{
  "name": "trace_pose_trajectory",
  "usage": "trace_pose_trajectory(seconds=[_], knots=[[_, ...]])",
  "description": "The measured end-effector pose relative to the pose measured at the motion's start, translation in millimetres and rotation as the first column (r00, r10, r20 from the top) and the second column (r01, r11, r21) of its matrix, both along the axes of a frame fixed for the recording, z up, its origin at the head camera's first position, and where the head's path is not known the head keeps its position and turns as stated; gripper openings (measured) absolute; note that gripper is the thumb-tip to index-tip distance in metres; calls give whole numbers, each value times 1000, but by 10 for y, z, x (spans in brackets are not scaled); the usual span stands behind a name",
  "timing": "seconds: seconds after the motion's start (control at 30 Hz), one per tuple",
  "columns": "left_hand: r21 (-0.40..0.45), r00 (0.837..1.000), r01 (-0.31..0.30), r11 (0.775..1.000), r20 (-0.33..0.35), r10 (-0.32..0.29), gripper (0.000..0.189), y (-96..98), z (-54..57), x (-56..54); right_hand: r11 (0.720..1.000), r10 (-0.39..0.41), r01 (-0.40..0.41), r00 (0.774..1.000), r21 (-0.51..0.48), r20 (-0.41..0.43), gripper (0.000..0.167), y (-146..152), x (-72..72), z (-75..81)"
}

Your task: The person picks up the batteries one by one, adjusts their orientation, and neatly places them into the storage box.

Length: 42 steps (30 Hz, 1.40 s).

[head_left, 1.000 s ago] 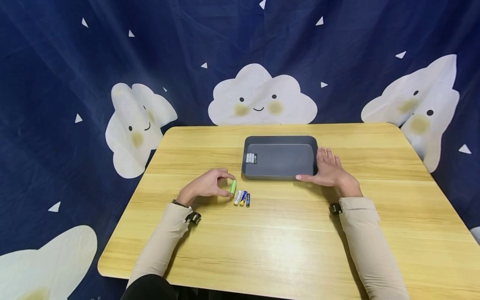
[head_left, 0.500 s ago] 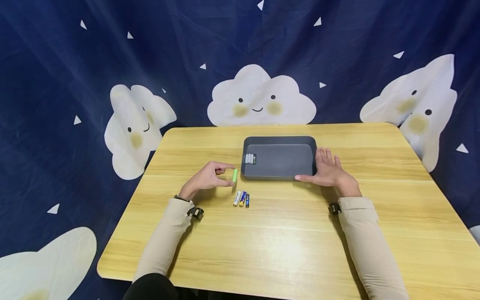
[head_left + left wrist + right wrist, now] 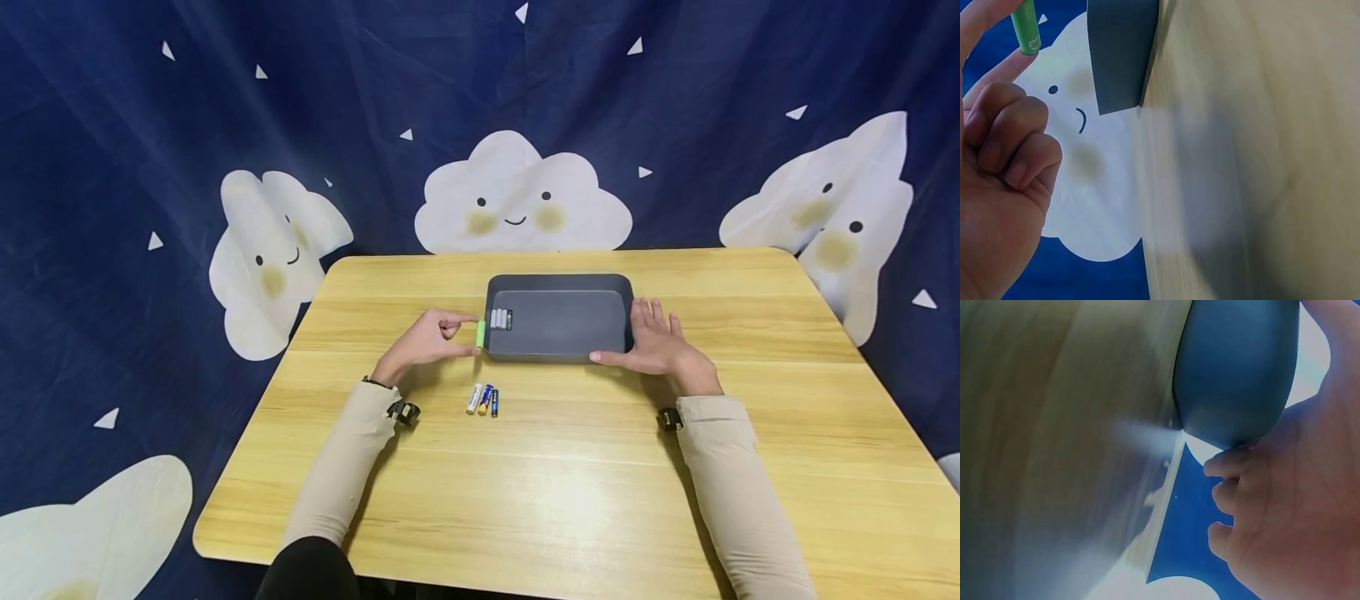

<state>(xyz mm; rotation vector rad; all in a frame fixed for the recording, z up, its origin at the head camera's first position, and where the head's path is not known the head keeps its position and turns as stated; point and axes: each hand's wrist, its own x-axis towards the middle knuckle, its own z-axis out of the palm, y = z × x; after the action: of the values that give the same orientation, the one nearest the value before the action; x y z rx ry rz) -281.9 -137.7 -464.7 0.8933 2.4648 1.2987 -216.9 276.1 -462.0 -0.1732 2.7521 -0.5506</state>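
A green battery [image 3: 480,334] is pinched end to end between the thumb and index finger of my left hand [image 3: 425,340]. It is held up at the left wall of a dark grey tray [image 3: 573,325]; in the left wrist view the green battery [image 3: 1026,26] is partly cut off and the other fingers curl into the palm. Inside the tray, several small batteries [image 3: 500,320] lie side by side near the left wall. My right hand [image 3: 660,343] rests against the tray's front right corner, thumb along the front edge, fingers extended along the right side.
In front of the tray, a white battery [image 3: 474,398], a blue and gold battery [image 3: 486,399] and a thinner blue battery [image 3: 495,403] lie on the wooden table [image 3: 570,475]. A dark blue curtain [image 3: 360,183] with printed clouds hangs behind the table.
My left hand has carried the green battery up from beside the three table batteries, away from me and slightly right, to the tray's left wall. The right hand has stayed in place.
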Motion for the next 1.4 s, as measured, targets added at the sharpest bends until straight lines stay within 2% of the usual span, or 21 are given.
trace_pose_trajectory(seconds=[0.23, 0.5, 0.67, 0.83, 1.0, 1.23, 1.4], knots=[[14, 1000, -4, 1000, -13, 5, 59, 89, 12, -120, 1000, -1, 1, 1000, -4, -8, 143, -1, 1, 8], [-10, 999, -27, 1000, -42, 27, 57, 208, 9, -264, 1000, -8, 8, 1000, -8, -15, 142, 2, 7, -16], [-11, 999, -33, 999, -19, 32, 57, 277, 3, -330, 1000, -11, 10, 1000, -11, -13, 142, 0, 13, -18], [-54, 999, -46, 997, 6, 47, 56, 351, -1, -386, 1000, -16, 16, 1000, -17, -19, 142, -2, 15, -14], [-118, 999, -46, 992, -7, 46, 57, 422, -26, -416, 999, -20, 19, 1000, -26, -16, 142, -6, 20, -18], [-169, 990, -128, 977, -79, 116, 51, 515, -103, -430, 999, -24, 23, 1000, -31, -17, 142, -3, 19, -23], [-198, 987, -141, 970, -110, 120, 53, 578, -137, -427, 999, -27, 27, 1000, -37, -15, 142, 2, 20, -13]])
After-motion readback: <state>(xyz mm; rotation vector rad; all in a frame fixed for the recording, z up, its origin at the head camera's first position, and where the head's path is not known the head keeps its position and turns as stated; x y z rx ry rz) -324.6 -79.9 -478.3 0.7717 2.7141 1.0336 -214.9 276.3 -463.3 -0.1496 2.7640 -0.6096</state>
